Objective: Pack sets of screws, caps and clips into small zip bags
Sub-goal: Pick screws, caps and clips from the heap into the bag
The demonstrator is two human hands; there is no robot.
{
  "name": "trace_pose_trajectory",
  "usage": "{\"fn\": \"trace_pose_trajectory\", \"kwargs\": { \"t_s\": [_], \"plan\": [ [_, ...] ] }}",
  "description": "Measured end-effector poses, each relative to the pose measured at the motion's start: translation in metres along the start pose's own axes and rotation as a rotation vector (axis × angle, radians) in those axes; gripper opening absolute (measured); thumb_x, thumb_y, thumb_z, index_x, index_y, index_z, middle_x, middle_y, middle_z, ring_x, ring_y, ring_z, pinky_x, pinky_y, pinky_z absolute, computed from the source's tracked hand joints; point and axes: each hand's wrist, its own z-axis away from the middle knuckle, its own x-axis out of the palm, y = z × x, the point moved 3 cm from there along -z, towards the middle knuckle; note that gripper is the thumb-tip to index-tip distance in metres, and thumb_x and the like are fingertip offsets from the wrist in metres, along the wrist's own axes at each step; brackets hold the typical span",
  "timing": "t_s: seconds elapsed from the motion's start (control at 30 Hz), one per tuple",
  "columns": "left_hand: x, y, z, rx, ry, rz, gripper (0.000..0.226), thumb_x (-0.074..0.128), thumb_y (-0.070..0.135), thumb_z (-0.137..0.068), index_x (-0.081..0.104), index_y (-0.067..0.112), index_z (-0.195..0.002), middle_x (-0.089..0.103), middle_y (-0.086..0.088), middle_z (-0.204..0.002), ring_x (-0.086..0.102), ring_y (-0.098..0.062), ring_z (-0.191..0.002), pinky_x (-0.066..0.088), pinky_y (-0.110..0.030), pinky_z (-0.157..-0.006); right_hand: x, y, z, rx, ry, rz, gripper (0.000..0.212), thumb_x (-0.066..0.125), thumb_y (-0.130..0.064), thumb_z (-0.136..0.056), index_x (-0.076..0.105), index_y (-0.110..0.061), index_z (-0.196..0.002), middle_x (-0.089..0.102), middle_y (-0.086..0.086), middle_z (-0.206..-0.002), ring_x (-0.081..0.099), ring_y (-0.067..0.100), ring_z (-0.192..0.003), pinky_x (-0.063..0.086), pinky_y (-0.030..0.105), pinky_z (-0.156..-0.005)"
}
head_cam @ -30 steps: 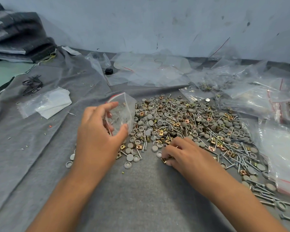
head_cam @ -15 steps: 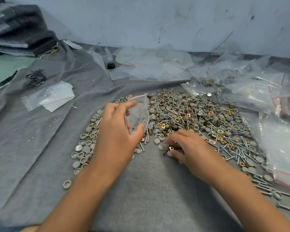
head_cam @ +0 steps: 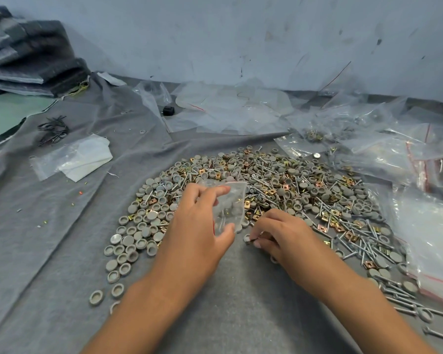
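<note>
A wide heap of grey caps, brass-coloured clips and silver screws (head_cam: 287,190) covers the grey cloth (head_cam: 62,226). My left hand (head_cam: 197,236) holds a small clear zip bag (head_cam: 229,208) between thumb and fingers, just above the heap's near edge; a few grey caps and a screw show inside it. My right hand (head_cam: 279,233) rests on the cloth right of the bag, its fingertips pinching small parts, among them a grey cap (head_cam: 247,238). Both forearms reach in from the bottom.
Empty and filled clear zip bags (head_cam: 432,226) lie along the right side and at the back (head_cam: 230,111). A flat bag with white paper (head_cam: 74,159) and a bundle of dark ties (head_cam: 53,130) sit at the left. Folded dark cloth (head_cam: 28,60) is stacked far left by the wall.
My left hand has carried the bag down and to the right, close to my right hand. My right hand has stayed at the heap's near edge, gathering parts.
</note>
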Motion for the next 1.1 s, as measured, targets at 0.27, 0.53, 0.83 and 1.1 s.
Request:
{"fn": "trace_pose_trajectory", "kwargs": {
  "t_s": [0.27, 0.53, 0.83, 1.1],
  "plan": [
    [0.005, 0.008, 0.002, 0.043, -0.051, -0.048, 0.066, 0.079, 0.029, -0.083, 0.05, 0.031, -0.142, 0.036, 0.016, -0.114, 0.052, -0.001, -0.095, 0.053, -0.032, -0.089, -0.045, -0.028, 0.007, -0.201, 0.474, -0.122, 0.011, 0.07, -0.019, -0.09, 0.073, -0.015, -0.099, 0.064, -0.007, -0.1, 0.062, 0.002, -0.095, 0.047, 0.012, -0.086],
    [0.013, 0.014, 0.002, 0.066, -0.076, -0.059, 0.07, 0.079, 0.033, -0.083, 0.044, 0.035, -0.144, 0.033, 0.018, -0.115, 0.05, -0.001, -0.097, 0.054, -0.034, -0.09, -0.027, -0.032, 0.003, -0.307, 0.521, -0.002, 0.007, 0.071, -0.011, -0.095, 0.075, -0.006, -0.097, 0.067, 0.001, -0.102, 0.066, 0.013, -0.094, 0.053, 0.028, -0.085],
    [0.014, 0.009, 0.003, 0.042, -0.094, -0.076, 0.071, 0.078, 0.034, -0.081, 0.045, 0.036, -0.144, 0.032, 0.02, -0.113, 0.048, 0.002, -0.092, 0.053, -0.027, -0.087, -0.036, -0.026, -0.003, -0.153, 0.687, -0.234, 0.01, 0.081, -0.013, -0.084, 0.071, -0.012, -0.087, 0.067, -0.005, -0.095, 0.064, 0.008, -0.087, 0.052, 0.02, -0.072],
    [0.0, 0.002, -0.001, -0.047, -0.036, -0.025, 0.069, 0.077, 0.034, -0.078, 0.051, 0.035, -0.142, 0.039, 0.018, -0.108, 0.044, 0.015, -0.094, 0.036, 0.001, -0.081, -0.026, 0.019, -0.009, 0.112, 0.28, -0.031, 0.017, 0.075, -0.026, -0.087, 0.066, -0.037, -0.097, 0.059, -0.028, -0.093, 0.054, -0.006, -0.089, 0.046, 0.015, -0.081]
  ]
}}
